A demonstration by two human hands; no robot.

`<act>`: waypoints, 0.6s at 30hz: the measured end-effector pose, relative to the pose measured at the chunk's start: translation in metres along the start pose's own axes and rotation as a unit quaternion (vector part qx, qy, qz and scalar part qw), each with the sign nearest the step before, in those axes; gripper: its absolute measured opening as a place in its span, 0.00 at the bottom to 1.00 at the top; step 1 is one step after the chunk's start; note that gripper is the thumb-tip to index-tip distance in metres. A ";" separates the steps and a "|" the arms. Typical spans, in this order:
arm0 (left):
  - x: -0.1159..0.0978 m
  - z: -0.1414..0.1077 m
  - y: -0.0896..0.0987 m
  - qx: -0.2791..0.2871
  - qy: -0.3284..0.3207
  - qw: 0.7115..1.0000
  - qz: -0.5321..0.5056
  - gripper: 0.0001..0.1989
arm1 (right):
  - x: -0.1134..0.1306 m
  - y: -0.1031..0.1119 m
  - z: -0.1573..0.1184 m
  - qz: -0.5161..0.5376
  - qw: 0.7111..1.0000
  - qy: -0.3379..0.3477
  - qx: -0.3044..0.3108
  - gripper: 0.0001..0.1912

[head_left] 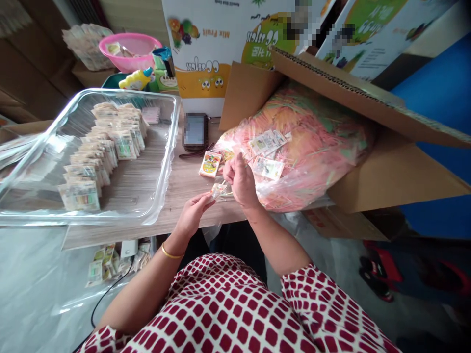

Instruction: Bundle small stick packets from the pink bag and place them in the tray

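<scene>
**Containers.** A clear glass tray stands on the left of the wooden bench. It holds stacked bundles of printed sachets, laid in rows. Behind it, a pink plastic basin contains paper packets. To the right, an open cardboard carton holds a pink translucent plastic bag, packed with strips of sachets. Several sachets lie on the bag's outer surface. Below the bench edge, loose sachets lie on a plastic sheet beside a white plug adapter.

**Bench items.** A small illustrated box lies just left of the bag, near a dark phone.

**Grip positions.** The left grip is closed on a small printed sachet, held between thumb and fingers over the bench. The right grip is pinched closed, directly beside that sachet and in front of the bag. Whether it holds the sachet's edge cannot be determined.
</scene>
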State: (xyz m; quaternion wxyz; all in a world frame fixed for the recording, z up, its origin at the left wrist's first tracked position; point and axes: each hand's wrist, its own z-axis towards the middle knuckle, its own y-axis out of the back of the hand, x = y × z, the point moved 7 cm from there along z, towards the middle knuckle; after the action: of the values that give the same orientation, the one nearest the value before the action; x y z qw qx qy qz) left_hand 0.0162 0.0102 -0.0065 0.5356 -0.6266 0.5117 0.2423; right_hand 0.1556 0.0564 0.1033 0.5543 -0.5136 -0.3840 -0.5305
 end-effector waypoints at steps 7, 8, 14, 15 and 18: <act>-0.008 -0.001 -0.004 0.001 0.000 1.000 -0.006 0.19 | -0.020 -0.001 -0.008 -0.096 0.992 -0.037 0.078 0.30; -0.008 -0.001 -0.005 0.003 0.001 1.000 -0.006 0.19 | -0.023 0.001 -0.009 -0.101 0.990 -0.045 0.082 0.29; -0.002 0.001 -0.007 0.030 0.006 0.999 0.006 0.20 | -0.036 0.006 -0.007 -0.158 0.978 -0.087 0.105 0.31; -0.001 0.001 -0.006 0.029 0.006 0.999 0.013 0.20 | -0.036 0.005 -0.006 -0.149 0.979 -0.092 0.107 0.31; -0.001 0.002 -0.004 0.018 0.005 0.999 0.034 0.20 | -0.036 0.008 -0.004 -0.124 0.982 -0.112 0.087 0.30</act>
State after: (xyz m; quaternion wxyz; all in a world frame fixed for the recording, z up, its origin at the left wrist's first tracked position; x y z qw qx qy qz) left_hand 0.0200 0.0116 -0.0047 0.5361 -0.6003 0.5393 0.2479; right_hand 0.1576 0.0589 0.0663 0.4801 -0.4676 -0.5496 -0.4988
